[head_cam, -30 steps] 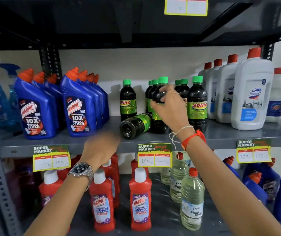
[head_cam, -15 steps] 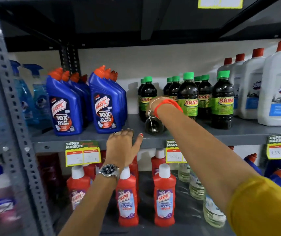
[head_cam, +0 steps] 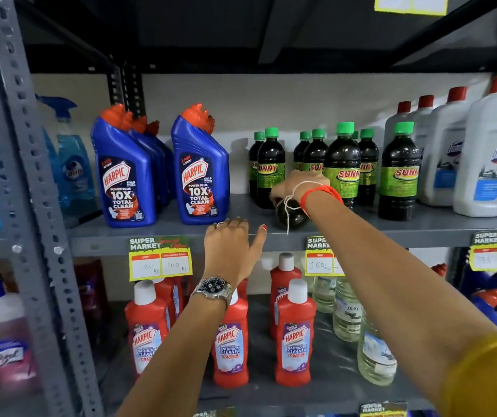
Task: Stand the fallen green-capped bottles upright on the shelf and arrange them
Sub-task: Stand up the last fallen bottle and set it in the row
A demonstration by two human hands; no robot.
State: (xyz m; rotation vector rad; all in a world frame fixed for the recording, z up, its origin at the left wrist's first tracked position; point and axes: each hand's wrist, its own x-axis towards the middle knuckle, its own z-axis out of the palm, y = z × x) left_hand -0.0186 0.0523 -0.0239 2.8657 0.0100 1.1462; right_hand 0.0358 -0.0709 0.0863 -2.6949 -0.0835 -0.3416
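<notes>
Several dark green-capped Sunny bottles [head_cam: 343,164] stand upright in rows on the middle grey shelf [head_cam: 361,233]. One more bottle [head_cam: 291,214] lies on its side at the front, its round base towards me. My right hand [head_cam: 297,186] reaches over this fallen bottle and closes on its upper part; the fingers are mostly hidden behind the wrist. My left hand [head_cam: 232,251], with a wristwatch, rests on the shelf's front edge, fingers bent over the lip and thumb spread, holding no bottle.
Blue Harpic bottles [head_cam: 202,173] stand left of the Sunny group, white red-capped jugs [head_cam: 494,158] to the right. Red Harpic bottles [head_cam: 294,341] and clear bottles fill the shelf below. A perforated grey upright [head_cam: 27,206] rises at left. Price tags [head_cam: 160,260] hang along the edge.
My right hand left the standing bottle's cap and dropped onto the fallen bottle. The left hand rose to the shelf edge. The view shifted left, and the fallen bottle now points base-first.
</notes>
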